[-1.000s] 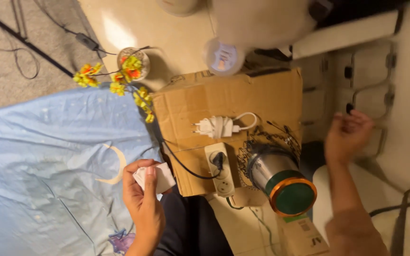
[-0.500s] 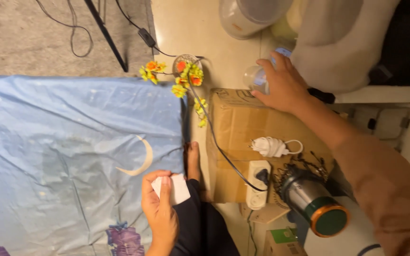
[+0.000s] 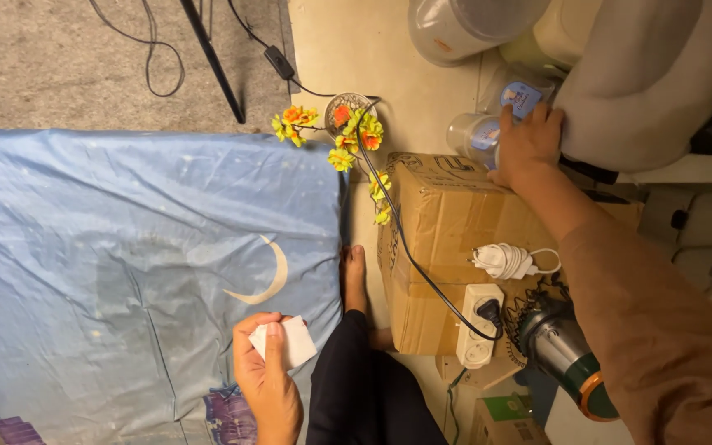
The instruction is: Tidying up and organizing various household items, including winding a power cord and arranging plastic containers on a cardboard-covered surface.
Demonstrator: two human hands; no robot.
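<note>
The clear plastic jar (image 3: 473, 132) is what the right hand (image 3: 529, 142) is reaching for, and it's sitting on the pale floor just past the far edge of the cardboard box (image 3: 455, 222). The hand is stretching out over that far edge with the fingers spread and curling loosely; it's touching or nearly touching the jar's side, but I can't tell whether it's really got a grip yet. A second jar with a blue-labelled lid (image 3: 523, 97) is sitting just beyond the first one, right by the fingertips, further from the box.

My take on doing this well: the two jars are crowding each other, so the fingers should be wrapping round the body of the near one and not pushing it into its neighbour. The grey cushion-like bulk (image 3: 644, 74) is looming right beside the hand, further from the box than the jars, so there isn't much room for swinging wide. Lifting straight up before pulling back over the box looks safest to me, since the black cable (image 3: 405, 239) is running across the box top toward the white power strip (image 3: 481, 325).

The left hand (image 3: 267, 383) is closed around a small white folded cloth or paper (image 3: 288, 343), thumb pressing on top, well away from the box on the near side, over the edge of the blue sheet (image 3: 125, 247). The little pot of orange and yellow flowers (image 3: 348, 111) is standing off the box's far corner, near the jar but apart from it.
</note>
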